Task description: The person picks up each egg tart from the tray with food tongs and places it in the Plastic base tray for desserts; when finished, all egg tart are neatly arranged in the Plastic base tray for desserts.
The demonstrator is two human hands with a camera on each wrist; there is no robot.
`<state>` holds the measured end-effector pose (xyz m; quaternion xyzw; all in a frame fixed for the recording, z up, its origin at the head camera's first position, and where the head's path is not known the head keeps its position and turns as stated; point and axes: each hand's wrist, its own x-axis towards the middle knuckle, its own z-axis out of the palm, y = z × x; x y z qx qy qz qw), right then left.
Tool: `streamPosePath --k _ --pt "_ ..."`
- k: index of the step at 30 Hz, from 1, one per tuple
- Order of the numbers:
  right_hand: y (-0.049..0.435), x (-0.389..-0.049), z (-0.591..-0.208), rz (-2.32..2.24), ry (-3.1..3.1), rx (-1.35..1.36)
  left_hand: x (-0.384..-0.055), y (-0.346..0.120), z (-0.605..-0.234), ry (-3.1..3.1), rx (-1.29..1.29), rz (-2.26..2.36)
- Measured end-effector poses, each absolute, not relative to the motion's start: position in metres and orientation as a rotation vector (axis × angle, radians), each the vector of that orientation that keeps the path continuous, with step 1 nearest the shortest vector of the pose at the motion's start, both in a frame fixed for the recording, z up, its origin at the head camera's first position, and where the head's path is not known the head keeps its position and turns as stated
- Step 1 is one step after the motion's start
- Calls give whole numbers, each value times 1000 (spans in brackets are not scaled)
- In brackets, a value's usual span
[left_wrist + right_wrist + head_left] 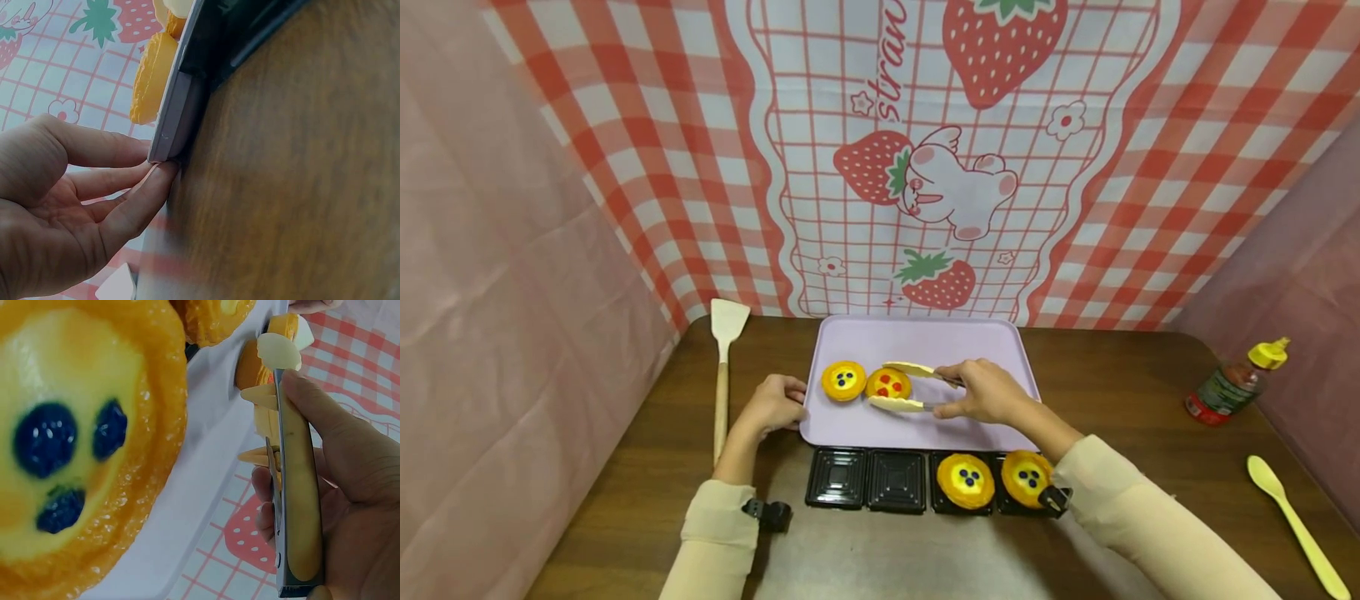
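My left hand [775, 404] is at the left edge of a lilac tray [925, 340]; the left wrist view shows thumb and fingertips pinching its rim. In my right hand [988, 393] I grip metal tongs [301, 487] with cream tips. Over the tray, the tips stand on either side of a toy tart with red pieces on top [891, 383], which rests on the tray. Just left of it sits a tart with blue berries [843, 380]. Two more blue-berry tarts, one in the middle [966, 481] and one at right [1024, 477], lie in black square moulds in front of the tray.
Two black moulds at the left, one outermost [837, 478] and one inner [897, 482], hold no tart. A wooden-handled spatula [722, 392] lies left. At right are a yellow-capped squeeze bottle [1232, 385] and a yellow spoon [1296, 521]. A checked cloth [700, 167] hangs behind.
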<state>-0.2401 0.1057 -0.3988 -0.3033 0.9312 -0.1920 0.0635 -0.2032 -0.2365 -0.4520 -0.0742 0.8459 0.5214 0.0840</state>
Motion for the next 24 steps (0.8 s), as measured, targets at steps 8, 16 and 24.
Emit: streamPosePath --k 8,16,24 --pt "107 -239 -396 -587 2810 -923 -203 -236 -452 2531 -220 1554" --pt "115 -237 -389 -597 2829 -928 -201 -235 -453 2532 -212 1545" --pt "129 -225 -371 -596 2853 -994 -201 -236 -452 2533 -205 1558"
